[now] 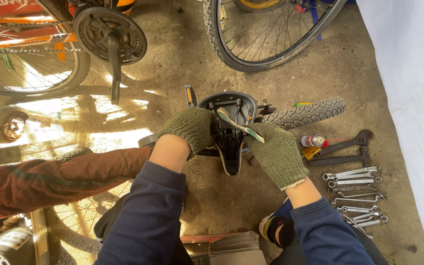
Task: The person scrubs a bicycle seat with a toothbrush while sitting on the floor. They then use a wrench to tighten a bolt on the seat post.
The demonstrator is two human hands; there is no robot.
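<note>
Head view: gloved left hand [191, 128] grips the upturned bicycle saddle [229, 130], right hand [275, 152] clenches a toothbrush [237, 125].

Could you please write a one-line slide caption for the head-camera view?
Gloved left hand steadies an upturned bicycle saddle while the right hand holds a toothbrush over it, spanners alongside.

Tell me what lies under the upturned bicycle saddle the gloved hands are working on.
Beneath the saddle only bare concrete floor shows around its nose. Left hand and right hand cover its sides, so what supports it is hidden.
</note>
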